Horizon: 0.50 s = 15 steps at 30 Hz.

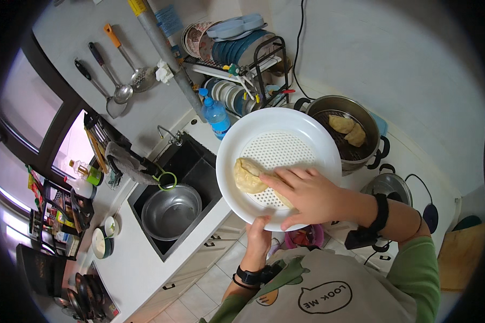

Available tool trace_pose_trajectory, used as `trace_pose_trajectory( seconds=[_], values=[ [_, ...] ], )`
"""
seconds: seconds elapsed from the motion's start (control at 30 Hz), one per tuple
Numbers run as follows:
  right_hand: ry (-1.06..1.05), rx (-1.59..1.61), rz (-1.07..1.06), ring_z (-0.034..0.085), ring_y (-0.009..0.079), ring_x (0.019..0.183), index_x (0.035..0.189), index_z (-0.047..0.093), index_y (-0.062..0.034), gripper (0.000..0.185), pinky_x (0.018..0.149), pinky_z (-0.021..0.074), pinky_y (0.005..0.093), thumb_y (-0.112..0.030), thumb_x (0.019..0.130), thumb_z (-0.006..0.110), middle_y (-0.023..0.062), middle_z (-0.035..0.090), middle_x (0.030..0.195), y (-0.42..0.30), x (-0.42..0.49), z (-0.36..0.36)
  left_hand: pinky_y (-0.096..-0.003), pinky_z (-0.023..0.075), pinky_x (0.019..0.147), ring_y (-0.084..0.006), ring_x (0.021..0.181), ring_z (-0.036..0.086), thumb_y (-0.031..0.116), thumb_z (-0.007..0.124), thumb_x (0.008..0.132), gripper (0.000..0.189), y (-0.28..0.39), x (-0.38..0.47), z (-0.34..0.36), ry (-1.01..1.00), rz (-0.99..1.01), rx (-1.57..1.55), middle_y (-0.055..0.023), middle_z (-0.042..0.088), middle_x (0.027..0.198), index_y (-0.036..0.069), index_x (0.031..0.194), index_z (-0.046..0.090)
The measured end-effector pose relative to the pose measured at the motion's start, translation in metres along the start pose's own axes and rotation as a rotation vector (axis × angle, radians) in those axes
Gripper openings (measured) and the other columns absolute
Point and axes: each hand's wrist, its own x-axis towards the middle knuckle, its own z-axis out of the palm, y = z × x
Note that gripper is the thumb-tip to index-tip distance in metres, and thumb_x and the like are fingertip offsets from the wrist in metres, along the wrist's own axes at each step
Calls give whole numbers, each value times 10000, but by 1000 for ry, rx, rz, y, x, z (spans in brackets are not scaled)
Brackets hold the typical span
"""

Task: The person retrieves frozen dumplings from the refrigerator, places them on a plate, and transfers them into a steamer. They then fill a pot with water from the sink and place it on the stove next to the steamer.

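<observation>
My left hand (259, 236) grips the near rim of a round white plastic plate (234, 133) with a perforated middle, held up in front of me. On the plate lies a pale, pleated dough bun (248, 176). My right hand (311, 194) is spread palm down over the plate, its fingertips at the bun's right side; another piece of pale dough shows partly beneath it. Whether the fingers grip any dough is hidden. Beyond the plate to the right, a steel steamer pot (347, 131) holds pale dough pieces (348, 130) on its dark rack.
A dark sink (190, 161) with a metal basin (171, 212) lies to the left. A blue pump bottle (215, 115) and a dish rack (262, 66) stand behind the plate. A glass-lidded pot (389, 186) is at the right, and a pink bin (305, 237) is below.
</observation>
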Motion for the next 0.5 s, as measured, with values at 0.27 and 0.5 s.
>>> trace_pose_trajectory(
  seconds=[0.27,0.5],
  values=[
    [0,53,282,469,331,1076,1200,486,-20,707,914,390,411,-370,651,760,165,473,1103,21,-2,22,-396,436,900,-240,982,546,100,518,707,453,-8,-1,-13,134,37,15,-119,549,1032,-37,1137,478],
    [447,902,350,620,265,810,1011,577,37,584,749,503,341,-346,624,787,158,614,910,89,-12,-12,-440,369,1009,-302,1150,481,156,506,663,664,5,-15,-45,156,-15,126,-143,502,1223,-29,1288,380]
  ],
)
